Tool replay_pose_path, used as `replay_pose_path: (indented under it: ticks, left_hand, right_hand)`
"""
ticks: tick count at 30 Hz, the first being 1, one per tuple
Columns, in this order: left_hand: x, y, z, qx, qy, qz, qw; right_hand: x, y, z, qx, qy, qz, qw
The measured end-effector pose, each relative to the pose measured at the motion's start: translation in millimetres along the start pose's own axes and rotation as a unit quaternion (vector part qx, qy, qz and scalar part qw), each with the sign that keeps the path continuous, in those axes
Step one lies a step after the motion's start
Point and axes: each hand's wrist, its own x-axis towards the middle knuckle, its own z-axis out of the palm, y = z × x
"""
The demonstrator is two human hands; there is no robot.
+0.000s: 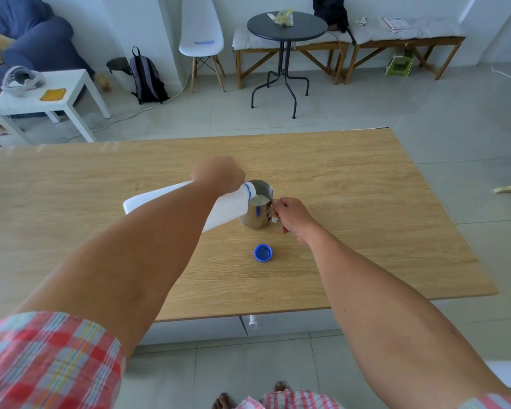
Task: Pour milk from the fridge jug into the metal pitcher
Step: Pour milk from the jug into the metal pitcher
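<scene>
A white plastic milk jug [227,211] with a blue neck ring lies tipped almost flat over the wooden table [366,231], its mouth over the rim of the metal pitcher [255,216]. My left hand [219,174] grips the jug from above near its neck. A thin stream of milk runs from the mouth into the pitcher, and white milk shows inside it. The pitcher stands upright on the table. My right hand [292,215] holds its handle on the right side. My left forearm hides part of the jug's body.
The jug's blue cap [263,253] lies upside down on the table just in front of the pitcher. Beyond the table stand a round dark side table [286,28], a white chair [201,39], wooden benches [407,42], a backpack and a white low table [68,98].
</scene>
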Motion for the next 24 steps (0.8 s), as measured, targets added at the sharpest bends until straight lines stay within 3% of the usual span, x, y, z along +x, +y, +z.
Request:
replay_pose_path:
  ticks: [24]
  left_hand:
    - [-1.4,0.9,-2.0,0.012,0.001,0.012,1.0]
  right_hand:
    - [2.3,1.8,0.9,0.01,-0.005,0.008,1.0]
